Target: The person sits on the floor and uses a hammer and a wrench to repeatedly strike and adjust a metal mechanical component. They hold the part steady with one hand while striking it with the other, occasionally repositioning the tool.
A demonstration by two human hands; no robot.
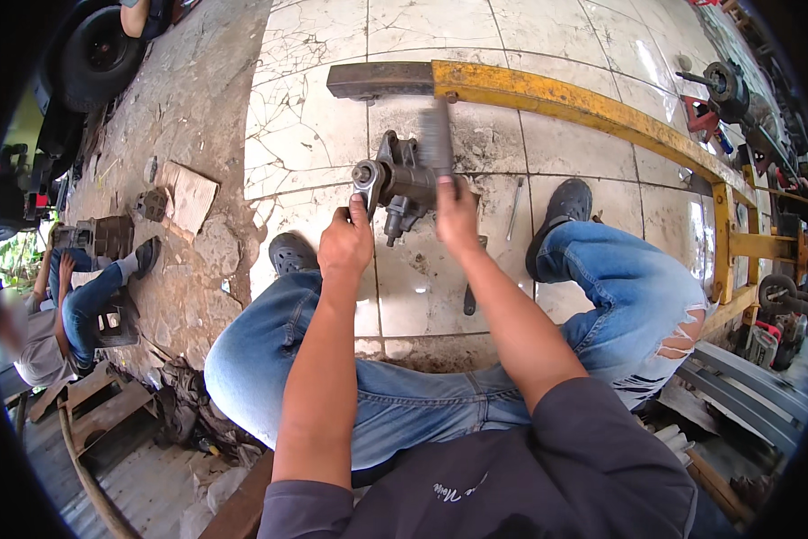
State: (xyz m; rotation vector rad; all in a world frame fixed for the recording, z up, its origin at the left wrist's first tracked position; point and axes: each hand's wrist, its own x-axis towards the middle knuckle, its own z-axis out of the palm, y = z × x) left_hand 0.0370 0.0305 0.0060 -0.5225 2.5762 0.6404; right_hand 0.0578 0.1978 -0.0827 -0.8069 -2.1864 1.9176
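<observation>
In front of me a greasy cast-metal housing [410,182] with a round body, lugs and a protruding stub lies above the tiled floor. My left hand [346,241] is closed around a ring spanner [368,187], whose ring end sits around the bolt or shaft end at the housing's left side. My right hand [458,212] grips the near end of a long dark tool [439,139]. Motion blurs that tool, so its kind is unclear. It points away from me, beside the housing's right side. The underside of the housing is hidden.
Past the housing runs a yellow metal frame [547,88]. A thin metal rod [515,208] and a dark flat tool [469,292] lie on the tiles to the right. Far left, another person [40,337] sits by a metal part [107,238]; cardboard [188,193] lies nearer.
</observation>
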